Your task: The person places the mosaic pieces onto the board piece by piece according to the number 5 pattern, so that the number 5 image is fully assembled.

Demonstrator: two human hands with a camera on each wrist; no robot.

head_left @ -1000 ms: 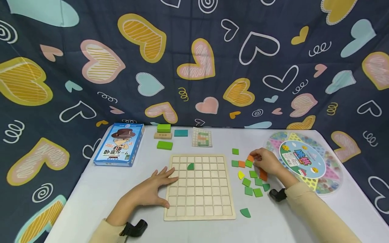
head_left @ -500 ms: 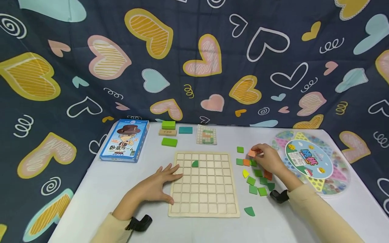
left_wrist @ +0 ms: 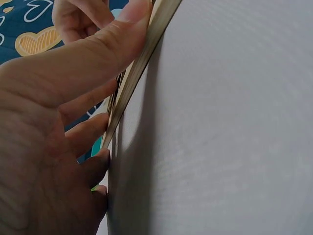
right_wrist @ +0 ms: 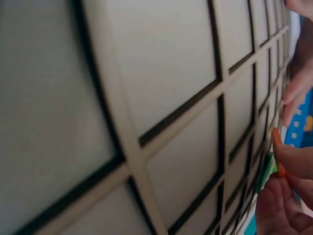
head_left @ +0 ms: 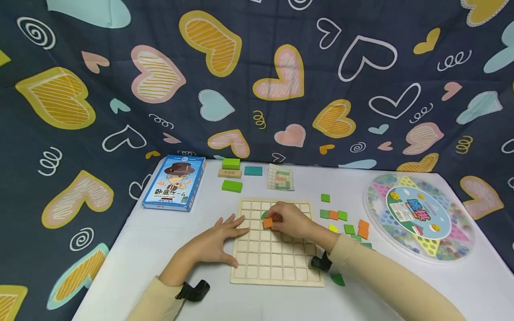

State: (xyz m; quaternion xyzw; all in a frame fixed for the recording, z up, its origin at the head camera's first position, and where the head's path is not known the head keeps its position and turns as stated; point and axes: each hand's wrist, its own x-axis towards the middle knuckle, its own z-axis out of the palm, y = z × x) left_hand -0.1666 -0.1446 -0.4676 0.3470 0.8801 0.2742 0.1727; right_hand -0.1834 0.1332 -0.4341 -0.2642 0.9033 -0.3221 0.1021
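Observation:
A pale wooden grid board (head_left: 277,259) lies in the middle of the table in the head view. My right hand (head_left: 295,220) pinches an orange square tile (head_left: 267,223) over the board's upper left cells. In the right wrist view the tile (right_wrist: 279,152) is seen edge-on between thumb and fingers. Just behind it a dark green quarter-round tile (head_left: 263,215) sits in a cell, partly covered by the hand. My left hand (head_left: 214,243) rests spread at the board's left edge. The left wrist view has its thumb (left_wrist: 105,51) touching the board's rim.
Several green, orange and yellow tiles (head_left: 349,229) lie right of the board. Beyond them is a round marble-game box (head_left: 419,214). Along the back stand a blue game box (head_left: 174,183), coloured blocks (head_left: 231,186) and a pattern card (head_left: 280,177).
My right hand has lifted the orange tile from the loose tiles and carried it left over the board. The left hand stays at the board's edge. The head view has shifted slightly.

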